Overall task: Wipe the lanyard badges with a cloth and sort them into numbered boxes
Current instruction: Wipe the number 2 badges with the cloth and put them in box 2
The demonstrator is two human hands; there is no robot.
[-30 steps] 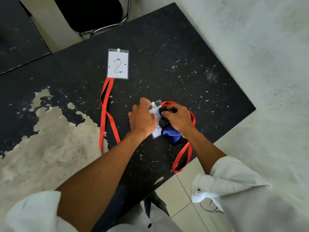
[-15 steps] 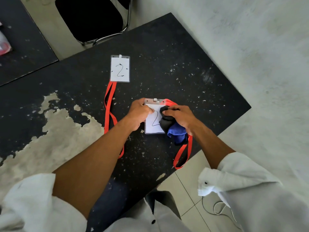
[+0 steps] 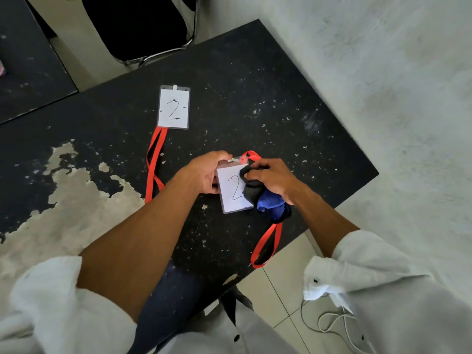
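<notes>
A clear badge with a handwritten 2 (image 3: 232,190) is held just above the black table (image 3: 255,98). My left hand (image 3: 207,173) grips its left edge and top. My right hand (image 3: 270,178) grips a bunched black and blue cloth (image 3: 265,203) and presses it on the badge's right side. The badge's red lanyard (image 3: 267,245) loops down past the table's front edge. A second badge marked 2 (image 3: 174,107) lies flat farther back, its red lanyard (image 3: 153,164) trailing toward me.
The table's paint is worn to pale patches (image 3: 63,205) on the left. A black chair (image 3: 138,24) stands behind the table, a second dark table (image 3: 25,72) at far left. A white cable (image 3: 332,325) lies on the tiled floor. No numbered boxes show.
The badge has turned upright and more of its face shows. My left hand slid from covering it to its left edge, and the cloth stays on its right side.
</notes>
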